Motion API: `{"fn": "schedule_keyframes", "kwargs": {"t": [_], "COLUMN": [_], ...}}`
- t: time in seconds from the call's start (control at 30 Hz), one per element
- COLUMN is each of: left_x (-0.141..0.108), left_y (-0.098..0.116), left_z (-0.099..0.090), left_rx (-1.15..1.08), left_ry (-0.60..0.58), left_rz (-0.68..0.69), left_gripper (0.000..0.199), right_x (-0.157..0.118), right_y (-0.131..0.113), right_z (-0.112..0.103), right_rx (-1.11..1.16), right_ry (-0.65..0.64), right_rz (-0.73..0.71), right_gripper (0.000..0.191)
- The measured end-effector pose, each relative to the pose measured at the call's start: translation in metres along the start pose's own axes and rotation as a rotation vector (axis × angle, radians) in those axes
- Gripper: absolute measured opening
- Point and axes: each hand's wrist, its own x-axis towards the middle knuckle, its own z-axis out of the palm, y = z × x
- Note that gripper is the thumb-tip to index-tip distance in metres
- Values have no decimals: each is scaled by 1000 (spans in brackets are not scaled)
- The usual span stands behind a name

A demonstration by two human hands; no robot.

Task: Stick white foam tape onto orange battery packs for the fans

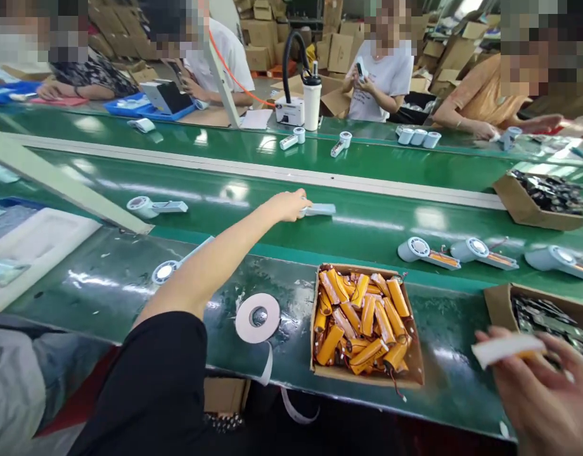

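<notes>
My left hand [290,206] is stretched out over the green belt. Its fingers are closed around the head end of a light blue handheld fan [320,209], whose handle points right. At the lower right, my right hand [543,386] grips an orange battery [526,354] with a white strip [503,349] along it; the hand is slightly blurred. Between my arms stands a cardboard box [315,364] of orange wired batteries [367,313]. Left of that box lies a roll of white tape [244,320], its loose end hanging over the bench edge. Another fan [164,272] is partly behind my left forearm.
Three opened fans [443,258] with orange batteries lie on the right. Boxes of dark parts [552,190] and circuit boards [552,320] stand nearby. A slanted post [73,183] crosses the left. Across the belt sit several co-workers [381,69]; a white foam tray [58,244] lies left.
</notes>
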Motion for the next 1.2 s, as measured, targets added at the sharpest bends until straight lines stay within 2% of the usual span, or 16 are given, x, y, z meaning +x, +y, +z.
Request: {"fn": "schedule_keyframes", "kwargs": {"t": [0.07,0.17,0.27,0.33,0.4,0.47,0.57,0.77,1.03,1.2], "left_x": [3,0,-1,1,6,12,21,26,32,32], "left_y": [33,68,82,87,91,94,93,89,112,126], "left_z": [9,15,18,22,26,26,21,18,37,34], "left_rx": [98,297,333,316,297,267,193,53,-49,-127], "left_ry": [-58,-81,-77,-71,-65,-70,-77,-9,98,128], "left_rz": [199,393,412,389,349,307,265,202,50,27], "left_gripper": [66,72,53,40,30,21,18,29,26,25], "right_x": [24,62,89,100,108,114,121,123,118,116], "right_y": [-23,-45,-46,-38,-29,-21,-12,-3,-6,-16], "right_z": [40,110,180,219,249,269,283,282,293,305], "right_rx": [231,346,332,262,143,22,-130,-586,-980,-1176], "right_ry": [-109,-405,-644,-748,-823,-869,-888,-888,-1030,-1135], "right_rz": [-89,-158,-137,-169,-228,-279,-322,-552,-667,-715], "right_gripper": [48,42,43,43,40,35,30,30,36,42]}}
